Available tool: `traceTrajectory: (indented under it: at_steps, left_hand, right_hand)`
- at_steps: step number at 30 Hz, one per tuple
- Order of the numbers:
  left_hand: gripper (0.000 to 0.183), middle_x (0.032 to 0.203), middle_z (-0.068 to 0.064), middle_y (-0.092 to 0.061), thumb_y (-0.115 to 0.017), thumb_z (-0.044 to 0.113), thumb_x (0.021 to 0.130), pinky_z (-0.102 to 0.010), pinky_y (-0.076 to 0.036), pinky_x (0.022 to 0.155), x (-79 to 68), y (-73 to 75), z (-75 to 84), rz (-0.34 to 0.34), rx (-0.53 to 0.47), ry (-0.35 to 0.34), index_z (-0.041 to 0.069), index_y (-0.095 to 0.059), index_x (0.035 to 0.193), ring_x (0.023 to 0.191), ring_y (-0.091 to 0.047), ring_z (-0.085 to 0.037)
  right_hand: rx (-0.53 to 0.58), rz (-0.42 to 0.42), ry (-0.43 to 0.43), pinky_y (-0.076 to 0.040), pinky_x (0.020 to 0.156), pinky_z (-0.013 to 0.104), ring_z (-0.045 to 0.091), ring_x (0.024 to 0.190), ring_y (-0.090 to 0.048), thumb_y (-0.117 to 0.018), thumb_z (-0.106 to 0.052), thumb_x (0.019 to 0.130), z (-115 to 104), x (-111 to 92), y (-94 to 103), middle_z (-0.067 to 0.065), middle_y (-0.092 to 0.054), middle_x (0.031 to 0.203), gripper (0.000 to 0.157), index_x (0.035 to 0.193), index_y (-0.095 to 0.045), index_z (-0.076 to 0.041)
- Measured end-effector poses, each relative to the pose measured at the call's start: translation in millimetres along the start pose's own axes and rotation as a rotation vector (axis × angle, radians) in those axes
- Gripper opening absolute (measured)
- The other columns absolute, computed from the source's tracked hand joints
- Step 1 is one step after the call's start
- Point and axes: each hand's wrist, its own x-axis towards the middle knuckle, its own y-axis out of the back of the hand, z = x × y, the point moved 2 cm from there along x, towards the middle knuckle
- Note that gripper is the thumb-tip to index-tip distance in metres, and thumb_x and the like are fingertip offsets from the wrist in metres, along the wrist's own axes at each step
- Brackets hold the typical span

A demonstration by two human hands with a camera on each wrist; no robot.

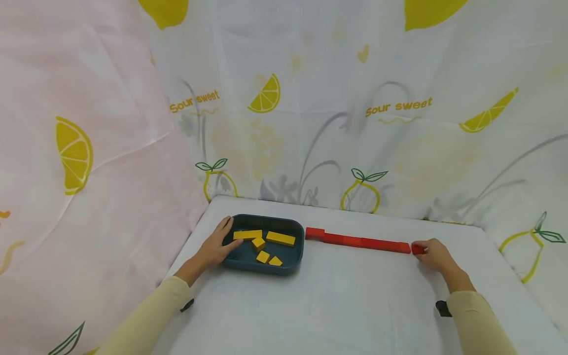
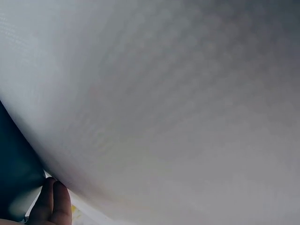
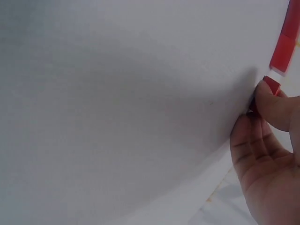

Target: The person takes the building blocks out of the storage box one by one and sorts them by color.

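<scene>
A dark blue tray [image 1: 262,269] stands at the left of the table with several yellow blocks [image 1: 280,239] in it. My left hand [image 1: 216,245] holds the tray by its left side, thumb over the rim and fingers along the outer wall. In the left wrist view, two fingers [image 2: 60,204] show beside the tray [image 2: 16,164]. My right hand [image 1: 437,257] pinches a small red block [image 1: 417,249] between thumb and fingers. Just left of that block ends a row of red blocks [image 1: 355,241], laid end to end from beside the tray; a narrow gap parts them.
A white cloth covers the table [image 1: 337,305]. Behind it and at the left hang curtains [image 1: 284,148] printed with lemons. The row's left end has a wider red block [image 1: 315,233] close to the tray's right side.
</scene>
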Motion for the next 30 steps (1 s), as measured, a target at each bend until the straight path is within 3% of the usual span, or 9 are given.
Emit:
traceTrajectory:
  at_steps: [8, 14, 26, 30]
  left_hand:
    - [0.086, 0.156, -0.011, -0.007, -0.047, 0.06, 0.087, -0.057, -0.021, 0.109, 0.1, 3.0, 2.8, 0.006, 0.005, -0.007, 0.011, -0.012, 0.149, 0.14, -0.018, -0.035]
    - [0.085, 0.155, -0.013, -0.007, -0.046, 0.058, 0.088, -0.057, -0.021, 0.109, -1.4, 2.0, 2.7, 0.01, 0.012, -0.015, 0.01, -0.012, 0.149, 0.14, -0.017, -0.036]
    - [0.083, 0.155, -0.015, -0.009, -0.05, 0.053, 0.089, -0.057, -0.022, 0.109, -1.8, 3.3, 5.2, 0.019, 0.006, -0.034, 0.008, -0.014, 0.148, 0.139, -0.018, -0.037]
    - [0.081, 0.155, -0.014, -0.01, -0.052, 0.049, 0.089, -0.057, -0.022, 0.108, -1.9, 1.9, 3.6, 0.027, 0.009, -0.039, 0.007, -0.015, 0.148, 0.139, -0.019, -0.037]
  right_hand:
    - [0.045, -0.064, -0.062, -0.046, 0.078, 0.052, 0.041, 0.094, -0.05, -0.06, -0.003, 0.082, 0, 4, -1.0, 0.03, -0.057, 0.107, 0.039, 0.12, -0.056, 0.004]
    - [0.131, -0.042, -0.076, -0.045, 0.075, 0.047, 0.039, 0.093, -0.049, -0.054, 0.0, 0.082, -1, 3, -5.1, 0.033, -0.054, 0.111, 0.042, 0.124, -0.054, 0.002]
    - [0.213, -0.073, -0.156, -0.038, 0.087, 0.062, 0.049, 0.112, -0.038, -0.05, -0.003, 0.086, -2, 2, -12.4, 0.035, -0.041, 0.129, 0.045, 0.131, -0.046, 0.0]
    - [0.224, -0.066, -0.164, -0.038, 0.088, 0.061, 0.048, 0.113, -0.038, -0.049, -0.004, 0.087, -1, 1, -13.6, 0.035, -0.04, 0.129, 0.045, 0.132, -0.046, 0.0]
